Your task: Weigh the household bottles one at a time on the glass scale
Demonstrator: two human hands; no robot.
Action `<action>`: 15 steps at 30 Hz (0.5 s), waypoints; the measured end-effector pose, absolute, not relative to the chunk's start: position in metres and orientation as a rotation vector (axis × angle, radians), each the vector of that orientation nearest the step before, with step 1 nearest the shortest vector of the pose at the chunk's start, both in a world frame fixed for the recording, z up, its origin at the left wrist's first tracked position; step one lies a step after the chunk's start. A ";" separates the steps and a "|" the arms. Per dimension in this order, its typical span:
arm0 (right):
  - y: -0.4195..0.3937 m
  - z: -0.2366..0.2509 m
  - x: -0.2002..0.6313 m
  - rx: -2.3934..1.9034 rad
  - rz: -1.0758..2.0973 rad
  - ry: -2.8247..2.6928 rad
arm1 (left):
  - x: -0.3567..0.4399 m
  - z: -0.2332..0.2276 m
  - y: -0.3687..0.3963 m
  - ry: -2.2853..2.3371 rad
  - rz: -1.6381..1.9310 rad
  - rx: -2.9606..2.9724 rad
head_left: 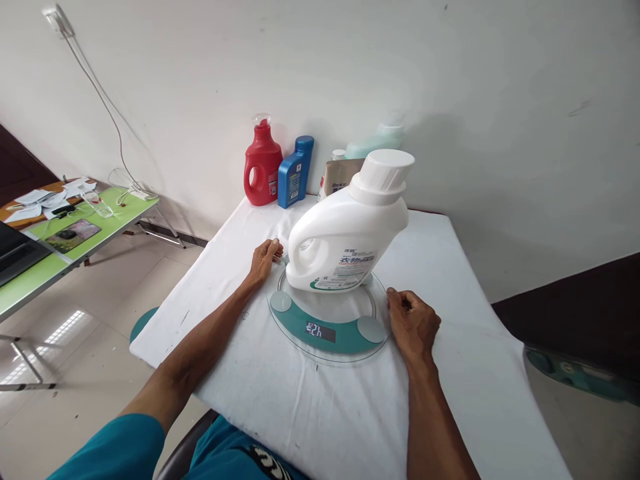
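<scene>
A round glass scale (303, 327) with a teal band lies on the white cloth, its small display lit with digits. On it stands a white laundry detergent bottle (345, 230) with a ribbed white cap and a side handle. My left hand (267, 259) is closed at the scale's far left edge, beside the bottle's handle. At the right edge, my right hand (414, 323) has thumb and fingers pinched on the glass rim. Neither hand touches the bottle. The fingertips of both hands are partly hidden.
Behind the scale stand a red jug (263, 167), a blue bottle (296, 173), a brown pouch (341, 175) and a pale green container (375, 141), partly hidden. A green table (107, 230) on the left holds a laptop (17, 253), papers and a mouse.
</scene>
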State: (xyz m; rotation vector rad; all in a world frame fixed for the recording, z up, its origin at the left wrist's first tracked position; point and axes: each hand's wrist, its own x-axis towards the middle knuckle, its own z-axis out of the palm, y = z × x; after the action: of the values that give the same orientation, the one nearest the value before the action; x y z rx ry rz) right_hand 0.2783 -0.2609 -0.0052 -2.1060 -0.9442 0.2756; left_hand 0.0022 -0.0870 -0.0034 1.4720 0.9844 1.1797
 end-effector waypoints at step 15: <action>-0.262 -0.008 0.280 -2.089 0.241 -0.982 | 0.002 -0.002 -0.089 0.991 1.172 1.478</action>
State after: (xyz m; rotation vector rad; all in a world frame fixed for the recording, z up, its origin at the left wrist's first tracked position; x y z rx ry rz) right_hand 0.2799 -0.2622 -0.0079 -2.0890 -0.9819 0.2410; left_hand 0.0025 -0.0891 -0.0017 1.4777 0.9909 1.1724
